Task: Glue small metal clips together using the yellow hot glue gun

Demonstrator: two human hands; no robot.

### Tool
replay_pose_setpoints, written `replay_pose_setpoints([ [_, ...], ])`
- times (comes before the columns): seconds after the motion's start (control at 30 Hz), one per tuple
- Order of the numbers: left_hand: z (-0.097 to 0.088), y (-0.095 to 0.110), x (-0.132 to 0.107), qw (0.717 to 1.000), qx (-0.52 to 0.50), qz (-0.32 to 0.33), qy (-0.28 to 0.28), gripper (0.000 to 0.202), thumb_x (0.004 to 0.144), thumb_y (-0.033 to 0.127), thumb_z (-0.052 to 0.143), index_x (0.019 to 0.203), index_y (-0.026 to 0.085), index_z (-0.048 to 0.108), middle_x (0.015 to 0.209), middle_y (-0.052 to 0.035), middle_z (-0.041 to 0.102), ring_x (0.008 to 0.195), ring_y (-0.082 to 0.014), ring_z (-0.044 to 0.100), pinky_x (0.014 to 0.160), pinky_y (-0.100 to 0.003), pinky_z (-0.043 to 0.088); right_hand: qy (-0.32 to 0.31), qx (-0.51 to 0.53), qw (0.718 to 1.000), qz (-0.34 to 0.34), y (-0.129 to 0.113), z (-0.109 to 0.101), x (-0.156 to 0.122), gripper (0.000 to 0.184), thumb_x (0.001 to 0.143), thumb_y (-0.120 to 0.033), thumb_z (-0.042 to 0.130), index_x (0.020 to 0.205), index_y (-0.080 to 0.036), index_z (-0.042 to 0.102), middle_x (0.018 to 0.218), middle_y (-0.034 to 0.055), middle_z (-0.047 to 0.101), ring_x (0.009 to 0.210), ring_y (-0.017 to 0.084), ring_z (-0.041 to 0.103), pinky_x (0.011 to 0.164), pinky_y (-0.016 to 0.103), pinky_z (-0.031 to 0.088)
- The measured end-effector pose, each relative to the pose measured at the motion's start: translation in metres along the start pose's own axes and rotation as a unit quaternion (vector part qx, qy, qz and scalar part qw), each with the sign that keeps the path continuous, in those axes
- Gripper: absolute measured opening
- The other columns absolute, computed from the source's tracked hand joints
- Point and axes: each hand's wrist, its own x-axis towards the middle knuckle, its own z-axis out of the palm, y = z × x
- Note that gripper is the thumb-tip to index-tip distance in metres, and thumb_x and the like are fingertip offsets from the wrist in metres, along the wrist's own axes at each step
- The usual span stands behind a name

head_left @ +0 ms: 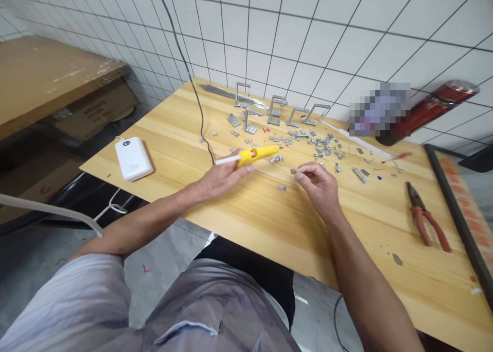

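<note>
My left hand [223,179] is wrapped round a yellow hot glue gun [262,153], its nozzle pointing right and a white glue stick [228,160] jutting from its back end. Between thumb and fingertips, my right hand [319,185] pinches a small grey piece [293,171] just above the wooden table [246,213]. Another small grey block [282,188] lies on the wood between the hands. Beyond them is a scatter of grey pieces [325,148]. Several small grey frames on slatted bases, one of them a frame [250,122] behind the glue gun, stand farther back.
A white power bank [133,158] lies at the table's left edge. Red-handled pliers [425,218] rest on the right, near a dark-framed board [458,208]. Thin metal rods [231,94] and a red flask [435,111] are by the tiled wall. A black cable [185,59] hangs behind my left hand.
</note>
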Motion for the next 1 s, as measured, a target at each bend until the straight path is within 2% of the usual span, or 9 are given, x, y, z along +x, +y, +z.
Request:
replay_pose_setpoints([
  [0.07, 0.012, 0.005, -0.003, 0.999, -0.009, 0.043, -0.017, 0.030, 0.105, 0.044, 0.052, 0.117, 0.019, 0.062, 0.107, -0.0074, 0.070, 0.095, -0.0212, 0.067, 0.088, -0.033, 0.054, 0.008, -0.016, 1.000, -0.005, 0.001, -0.001, -0.001, 0.003, 0.091, -0.028, 0.072, 0.089, -0.026, 0.071, 0.085, -0.0002, 0.072, 0.077, 0.016, 0.064, 0.076, 0.033, 0.052],
  [0.17, 0.024, 0.001, -0.009, 0.996, -0.011, 0.091, -0.019, 0.023, 0.106, 0.035, 0.051, 0.121, 0.018, 0.059, 0.110, -0.0081, 0.072, 0.093, -0.0189, 0.068, 0.086, -0.032, 0.055, 0.019, -0.052, 0.998, -0.023, 0.000, -0.001, -0.003, 0.003, 0.090, -0.026, 0.072, 0.088, -0.026, 0.071, 0.082, -0.0005, 0.073, 0.075, 0.017, 0.066, 0.074, 0.033, 0.054],
  [0.43, 0.034, -0.016, -0.020, 0.984, 0.037, 0.176, -0.007, 0.027, 0.109, 0.035, 0.049, 0.129, 0.018, 0.056, 0.114, -0.0109, 0.074, 0.100, -0.0213, 0.071, 0.087, -0.035, 0.057, 0.037, -0.156, 0.983, -0.087, -0.010, 0.001, -0.005, 0.007, 0.093, -0.026, 0.067, 0.086, -0.027, 0.069, 0.080, 0.0005, 0.077, 0.071, 0.018, 0.071, 0.070, 0.034, 0.059],
  [0.67, 0.035, -0.014, -0.023, 0.981, 0.079, 0.171, -0.039, 0.034, 0.111, 0.041, 0.042, 0.131, 0.017, 0.056, 0.114, -0.0115, 0.076, 0.101, -0.0227, 0.073, 0.088, -0.037, 0.056, 0.054, -0.176, 0.977, -0.106, -0.009, 0.003, -0.006, 0.008, 0.091, -0.021, 0.069, 0.085, -0.027, 0.068, 0.079, 0.0000, 0.077, 0.071, 0.017, 0.072, 0.069, 0.032, 0.059],
  [1.0, 0.035, -0.016, -0.023, 0.975, 0.074, 0.205, -0.045, 0.040, 0.113, 0.048, 0.033, 0.131, 0.018, 0.054, 0.113, -0.0122, 0.076, 0.100, -0.0246, 0.074, 0.085, -0.038, 0.054, 0.034, -0.194, 0.971, -0.135, -0.012, 0.004, -0.005, 0.010, 0.093, -0.021, 0.065, 0.086, -0.028, 0.067, 0.080, 0.0015, 0.078, 0.072, 0.019, 0.074, 0.071, 0.036, 0.061],
])
